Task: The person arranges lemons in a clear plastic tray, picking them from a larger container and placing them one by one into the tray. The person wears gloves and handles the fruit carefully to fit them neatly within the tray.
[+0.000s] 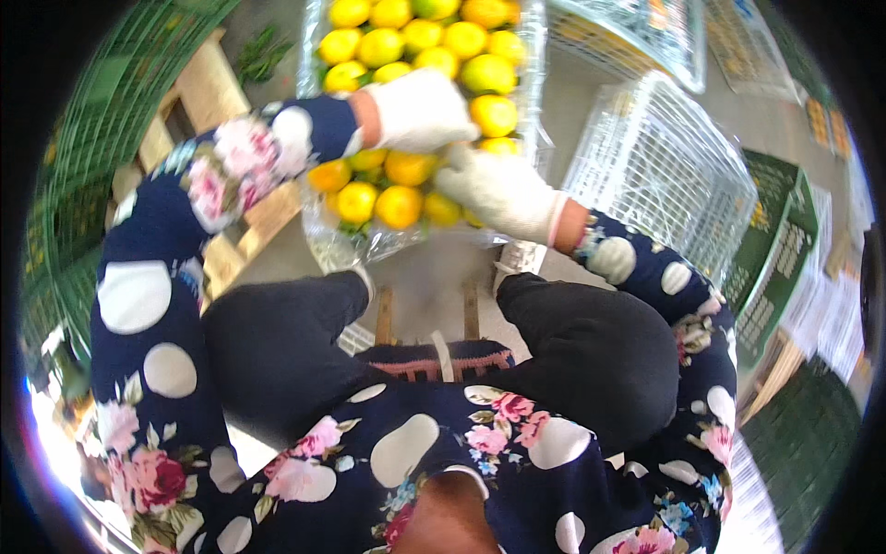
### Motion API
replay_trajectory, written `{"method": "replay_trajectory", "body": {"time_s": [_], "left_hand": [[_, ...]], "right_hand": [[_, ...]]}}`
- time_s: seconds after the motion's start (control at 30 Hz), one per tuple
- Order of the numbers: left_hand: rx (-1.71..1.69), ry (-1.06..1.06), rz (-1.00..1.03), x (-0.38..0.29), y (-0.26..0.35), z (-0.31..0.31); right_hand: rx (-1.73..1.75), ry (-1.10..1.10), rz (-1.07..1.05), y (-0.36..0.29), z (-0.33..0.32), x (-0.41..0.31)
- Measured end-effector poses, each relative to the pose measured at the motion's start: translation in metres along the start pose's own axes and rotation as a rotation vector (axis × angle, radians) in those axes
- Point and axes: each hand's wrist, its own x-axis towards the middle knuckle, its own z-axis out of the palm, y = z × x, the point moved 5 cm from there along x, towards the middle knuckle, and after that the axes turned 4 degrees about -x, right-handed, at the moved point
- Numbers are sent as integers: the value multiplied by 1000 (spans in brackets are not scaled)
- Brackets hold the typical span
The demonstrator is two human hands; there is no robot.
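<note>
Before me stands a crate lined with clear plastic film [533, 76], filled with rows of yellow-orange citrus fruits [381, 47], some greenish. Green leaves show between a few of them. My left hand [422, 111], in a white knit glove, reaches across the middle of the fruit with its fingers curled. Just below and to its right is my right hand [498, 190], gloved alike, low over the fruits near the crate's close end. The fingertips of both hands meet or nearly meet. Blur and the gloves hide whether either hand grips a fruit.
On the right are a white mesh plastic crate [657, 152] and a green crate [768, 256]. Stacked green crates [104, 138] rise at the left beside a wooden pallet [208, 83]. Loose leaves [263, 55] lie on the floor. A knitted seat cushion [443, 356] is between my legs.
</note>
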Motion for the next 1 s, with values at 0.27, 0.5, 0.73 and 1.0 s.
{"method": "replay_trajectory", "body": {"time_s": [0.27, 0.5, 0.73, 1.0], "left_hand": [[-84, 35, -252, -6, 31, -8], [-172, 126, -80, 22, 89, 9], [-182, 222, 145, 43, 89, 34], [-119, 218, 92, 24, 87, 44]], "right_hand": [[193, 254, 163, 11, -1, -26], [97, 1061, 848, 124, -68, -140], [333, 694, 946, 402, 96, -275], [917, 947, 1087, 329, 75, -208]]}}
